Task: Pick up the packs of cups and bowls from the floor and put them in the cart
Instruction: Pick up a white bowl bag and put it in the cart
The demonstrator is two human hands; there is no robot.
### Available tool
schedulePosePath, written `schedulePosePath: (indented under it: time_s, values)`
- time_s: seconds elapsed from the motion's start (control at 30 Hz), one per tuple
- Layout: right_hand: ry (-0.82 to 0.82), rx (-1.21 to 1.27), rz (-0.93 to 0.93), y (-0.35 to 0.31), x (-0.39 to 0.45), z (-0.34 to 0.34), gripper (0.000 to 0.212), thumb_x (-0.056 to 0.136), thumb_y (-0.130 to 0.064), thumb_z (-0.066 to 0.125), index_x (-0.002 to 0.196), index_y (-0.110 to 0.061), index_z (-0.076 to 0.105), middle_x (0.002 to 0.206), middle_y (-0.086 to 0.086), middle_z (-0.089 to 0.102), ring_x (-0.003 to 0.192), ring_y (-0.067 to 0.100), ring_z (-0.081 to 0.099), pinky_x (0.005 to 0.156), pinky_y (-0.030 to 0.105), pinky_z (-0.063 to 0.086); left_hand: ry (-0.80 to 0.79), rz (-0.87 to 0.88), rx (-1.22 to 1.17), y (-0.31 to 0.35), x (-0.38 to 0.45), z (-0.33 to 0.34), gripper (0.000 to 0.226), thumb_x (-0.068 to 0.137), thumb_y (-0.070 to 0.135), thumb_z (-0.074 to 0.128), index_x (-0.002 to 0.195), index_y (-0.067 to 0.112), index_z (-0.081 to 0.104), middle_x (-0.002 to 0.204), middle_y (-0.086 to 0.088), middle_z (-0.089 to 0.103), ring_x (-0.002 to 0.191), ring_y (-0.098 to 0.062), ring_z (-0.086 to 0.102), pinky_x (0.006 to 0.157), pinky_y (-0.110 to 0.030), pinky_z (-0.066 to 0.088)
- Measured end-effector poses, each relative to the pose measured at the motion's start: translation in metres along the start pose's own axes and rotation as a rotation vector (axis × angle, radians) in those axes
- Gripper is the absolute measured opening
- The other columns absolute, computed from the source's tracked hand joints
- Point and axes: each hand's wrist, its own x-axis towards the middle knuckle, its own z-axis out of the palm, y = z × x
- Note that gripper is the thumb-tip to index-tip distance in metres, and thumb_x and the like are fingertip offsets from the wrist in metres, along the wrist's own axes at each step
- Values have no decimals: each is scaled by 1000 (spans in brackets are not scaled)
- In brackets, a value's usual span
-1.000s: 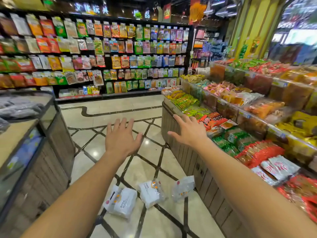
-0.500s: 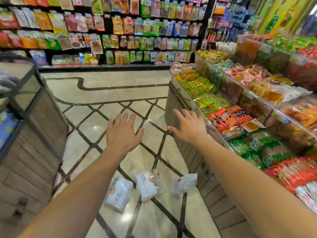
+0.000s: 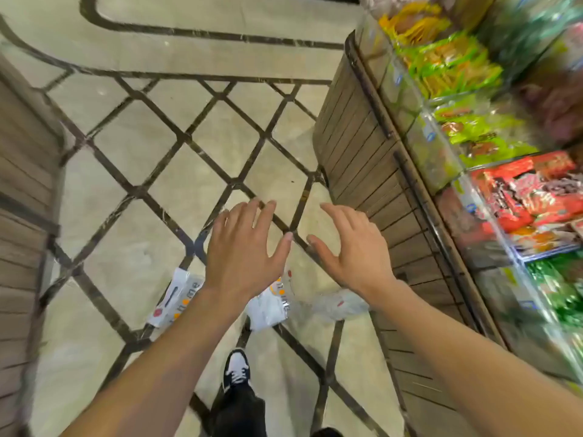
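Nothing picked up yet: three packs (image 3: 176, 298) lie on the floor (image 3: 132, 146) at 6 o'clock, under both empty, spread hands, left hand (image 3: 244, 250), right hand (image 3: 353, 250); no cart in view, so all steps remain.

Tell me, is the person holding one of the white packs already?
No, both the left hand and the right hand are spread open and hold nothing, while the white packs lie on the floor.

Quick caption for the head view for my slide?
Both open hands, left hand and right hand, reach over three packs lying on the tiled floor.
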Motion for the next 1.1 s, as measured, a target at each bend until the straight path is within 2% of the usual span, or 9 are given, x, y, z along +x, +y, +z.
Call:
schedulePosePath:
  time_s: [0.13, 0.4, 0.5, 0.63, 0.77, 0.87, 0.93, 1.07, 1.1]
  values:
    - [20, 110, 7, 31, 17, 101, 56, 99, -48, 61, 142, -13, 56, 133, 7, 65, 120, 28, 60, 94, 41, 49, -25, -34, -45, -37, 1, 92, 61, 95, 48, 50, 137, 7, 65, 135, -18, 67, 121, -40, 62, 103, -51, 46]
    - [-175, 188, 49, 121, 3, 357, 63, 98, -51, 55, 147, -14, 49, 137, 9, 61, 122, 32, 58, 97, 48, 51, -249, -132, -36, -119, -44, 334, 61, 96, 50, 49, 138, 8, 63, 131, -15, 68, 119, -38, 64, 95, -49, 50]
    - [-225, 195, 85, 153, -11, 444, 66, 95, -55, 51, 146, -13, 50, 132, 9, 61, 116, 34, 60, 90, 48, 54, -308, -218, -49, -147, -61, 425, 60, 93, 48, 55, 138, 8, 62, 128, -16, 70, 117, -41, 65, 91, -50, 52]
    - [-347, 166, 95, 190, -22, 538, 71, 97, -59, 51, 154, -17, 40, 145, 9, 51, 121, 36, 57, 91, 50, 54, -348, -409, -58, -175, -78, 520, 66, 99, 50, 57, 151, 10, 48, 140, -18, 62, 125, -43, 59, 94, -53, 51]
    - [-548, 195, 242, 214, -30, 607, 90, 92, -67, 57, 163, -31, 13, 162, 5, 29, 138, 38, 44, 107, 52, 44, -395, -759, -163, -187, -100, 587, 87, 96, 62, 54, 163, 19, 20, 161, -15, 37, 145, -39, 38, 110, -56, 40]
    - [-650, 354, 355, 221, -36, 644, 118, 79, -79, 62, 163, -39, -11, 174, -5, 2, 159, 22, 12, 125, 48, 25, -322, -926, -330, -189, -122, 618, 104, 86, 56, 73, 165, 22, 14, 156, -25, 40, 140, -46, 42, 109, -57, 40]
    - [-677, 524, 445, 224, -37, 658, 127, 77, -71, 74, 160, -45, -19, 173, -14, -6, 159, 17, 10, 125, 44, 23, -284, -1004, -469, -193, -130, 627, 112, 83, 48, 81, 165, 30, 7, 161, -18, 38, 143, -38, 42, 111, -51, 38]
    - [-765, 794, 630, 220, -41, 664, 119, 87, -56, 76, 154, -59, -21, 169, -14, 23, 149, 20, 36, 104, 28, 33, -176, -1224, -709, -197, -131, 633, 126, 77, 44, 89, 163, 34, -3, 134, 7, 57, 117, -17, 53, 102, -37, 38]
    - [-758, 804, 635, 217, -43, 664, 113, 88, -58, 74, 155, -59, -18, 167, -14, 31, 147, 20, 40, 102, 27, 35, -174, -1246, -721, -198, -130, 633, 123, 74, 52, 88, 163, 34, 6, 130, 11, 59, 115, -15, 55, 103, -37, 39]
